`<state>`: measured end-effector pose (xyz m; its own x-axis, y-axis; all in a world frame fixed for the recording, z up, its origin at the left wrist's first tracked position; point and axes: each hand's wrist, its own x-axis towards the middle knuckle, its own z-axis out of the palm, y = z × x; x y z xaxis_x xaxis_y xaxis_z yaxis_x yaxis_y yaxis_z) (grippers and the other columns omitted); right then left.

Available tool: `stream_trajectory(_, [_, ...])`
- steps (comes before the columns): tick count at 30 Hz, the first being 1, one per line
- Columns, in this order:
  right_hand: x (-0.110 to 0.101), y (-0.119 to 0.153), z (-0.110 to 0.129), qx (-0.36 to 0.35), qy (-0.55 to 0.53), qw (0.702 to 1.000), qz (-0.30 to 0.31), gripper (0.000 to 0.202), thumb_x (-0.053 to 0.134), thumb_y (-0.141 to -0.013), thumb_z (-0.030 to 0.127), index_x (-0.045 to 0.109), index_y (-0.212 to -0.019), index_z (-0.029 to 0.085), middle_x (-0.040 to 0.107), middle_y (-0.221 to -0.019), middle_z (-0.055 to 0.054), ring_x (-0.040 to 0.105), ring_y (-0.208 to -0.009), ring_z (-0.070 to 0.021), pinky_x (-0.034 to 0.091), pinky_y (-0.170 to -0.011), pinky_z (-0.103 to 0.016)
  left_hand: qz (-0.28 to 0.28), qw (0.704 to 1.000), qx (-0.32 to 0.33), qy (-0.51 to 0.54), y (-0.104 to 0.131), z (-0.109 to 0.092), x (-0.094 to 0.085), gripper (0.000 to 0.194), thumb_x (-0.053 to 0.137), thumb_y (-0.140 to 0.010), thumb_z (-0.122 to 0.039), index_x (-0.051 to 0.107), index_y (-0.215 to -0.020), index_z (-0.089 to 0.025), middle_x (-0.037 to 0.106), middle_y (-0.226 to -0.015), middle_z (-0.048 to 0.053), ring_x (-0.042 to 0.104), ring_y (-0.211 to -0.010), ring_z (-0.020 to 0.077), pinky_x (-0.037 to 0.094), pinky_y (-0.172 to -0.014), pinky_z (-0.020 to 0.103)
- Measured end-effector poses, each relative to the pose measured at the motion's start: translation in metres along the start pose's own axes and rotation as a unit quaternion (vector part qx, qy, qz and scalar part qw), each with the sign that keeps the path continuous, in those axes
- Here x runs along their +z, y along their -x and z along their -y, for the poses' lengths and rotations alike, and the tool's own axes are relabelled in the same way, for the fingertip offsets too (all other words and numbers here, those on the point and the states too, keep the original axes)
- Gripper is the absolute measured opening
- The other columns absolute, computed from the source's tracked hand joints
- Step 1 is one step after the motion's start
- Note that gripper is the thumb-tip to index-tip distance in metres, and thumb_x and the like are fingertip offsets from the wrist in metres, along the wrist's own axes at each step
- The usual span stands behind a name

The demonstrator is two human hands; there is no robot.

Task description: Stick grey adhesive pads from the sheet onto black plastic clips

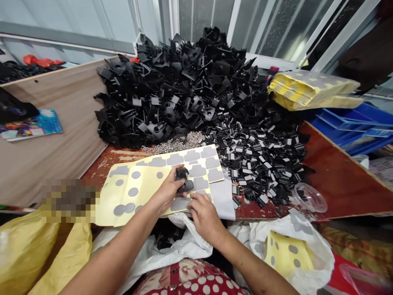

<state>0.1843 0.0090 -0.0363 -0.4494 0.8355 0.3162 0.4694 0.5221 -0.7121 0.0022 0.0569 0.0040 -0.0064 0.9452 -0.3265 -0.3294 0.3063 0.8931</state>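
Note:
My left hand (166,191) grips a black plastic part (188,187) between thumb and fingers, just above the yellow sticker sheets (144,164). Grey die-cut stickers (192,155), some round and some wide with notched sides, cover these sheets. Close by on the right, my right hand (203,214) rests at the near edge of a sheet, its fingers bent together over the grey stickers. Whatever lies between those fingertips is too small to make out. A pale grey sheet (224,196) lies partly under the yellow ones.
Behind the sheets rises a heap of black plastic parts (172,90). Small black clips (260,159) and metal bits (181,142) lie before it. Stacked yellow sheets (310,88) sit above blue trays (353,127). A clear cup (310,198) and white bag (260,229) are at right.

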Motion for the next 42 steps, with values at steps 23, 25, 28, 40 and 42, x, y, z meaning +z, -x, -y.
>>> stream_trajectory(23, [-0.022, -0.039, 0.008, 0.11, -0.227, 0.957, -0.145, 0.012, 0.065, -0.082, 0.017, 0.063, -0.092, 0.023, 0.066, -0.087, 0.0, 0.064, -0.086, -0.0175, 0.052, -0.084, -0.03, 0.076, 0.977, -0.06, 0.192, 0.047, 0.003, 0.003, 0.038, 0.066, -0.094, -0.048, 0.063, -0.126, -0.029, 0.065, -0.113, 0.006, 0.066, -0.091, 0.0217, 0.061, -0.075, 0.038])
stream_trajectory(25, [-0.02, -0.039, 0.01, 0.111, -0.221, 0.958, -0.143, 0.011, 0.065, -0.082, 0.018, 0.063, -0.091, 0.023, 0.066, -0.087, 0.0, 0.064, -0.086, -0.0177, 0.052, -0.083, -0.031, 0.079, 0.976, -0.056, 0.197, 0.047, 0.005, 0.003, 0.037, 0.064, -0.095, -0.048, 0.063, -0.126, -0.029, 0.065, -0.115, 0.007, 0.067, -0.092, 0.0225, 0.062, -0.076, 0.038])
stream_trajectory(28, [-0.016, -0.039, 0.012, 0.11, -0.214, 0.96, -0.143, 0.01, 0.064, -0.082, 0.018, 0.064, -0.09, 0.023, 0.067, -0.086, 0.0, 0.064, -0.085, -0.0178, 0.052, -0.083, -0.031, 0.082, 0.973, -0.056, 0.206, 0.047, 0.005, 0.002, 0.037, 0.064, -0.095, -0.048, 0.064, -0.126, -0.029, 0.065, -0.119, 0.008, 0.068, -0.092, 0.023, 0.062, -0.075, 0.039])
stream_trajectory(40, [-0.012, -0.037, 0.015, 0.096, -0.186, 0.969, -0.131, 0.008, 0.062, -0.085, 0.017, 0.063, -0.089, 0.023, 0.066, -0.086, 0.0, 0.063, -0.085, -0.0181, 0.051, -0.082, -0.03, 0.079, 0.971, -0.053, 0.22, 0.049, 0.007, 0.001, 0.037, 0.062, -0.096, -0.045, 0.061, -0.128, -0.026, 0.066, -0.117, 0.008, 0.068, -0.089, 0.0227, 0.063, -0.074, 0.04])
stream_trajectory(42, [-0.012, -0.036, 0.017, 0.09, -0.166, 0.974, -0.127, 0.009, 0.06, -0.086, 0.016, 0.063, -0.089, 0.023, 0.066, -0.086, 0.0, 0.063, -0.085, -0.0183, 0.05, -0.081, -0.03, 0.077, 0.972, -0.055, 0.216, 0.05, 0.007, 0.0, 0.037, 0.063, -0.095, -0.045, 0.061, -0.128, -0.026, 0.065, -0.115, 0.008, 0.068, -0.088, 0.0222, 0.062, -0.074, 0.039])
